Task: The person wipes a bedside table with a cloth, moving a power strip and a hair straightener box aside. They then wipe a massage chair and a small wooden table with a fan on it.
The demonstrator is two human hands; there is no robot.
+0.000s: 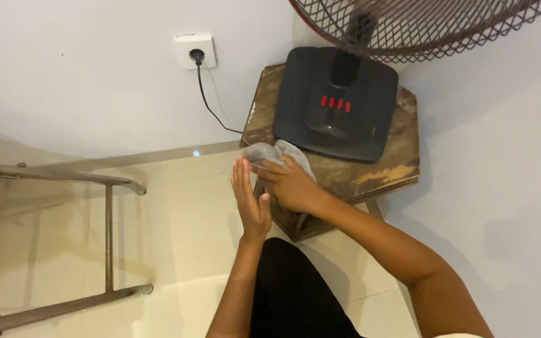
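Observation:
My right hand point(290, 185) presses a grey cloth point(283, 152) on the front left corner of a worn wooden stool point(396, 169). My left hand point(250, 199) is held flat and upright with fingers together, just off the stool's left edge and beside the right hand, holding nothing. A black fan base point(335, 103) with red buttons stands on the stool right behind the cloth.
The fan's wire cage point(421, 25) hangs at the top. A black cord point(211, 103) runs from a white wall socket point(194, 50) to the stool. A metal frame point(104, 238) stands on the cream tiled floor at left. My dark-clothed leg point(289, 294) is below.

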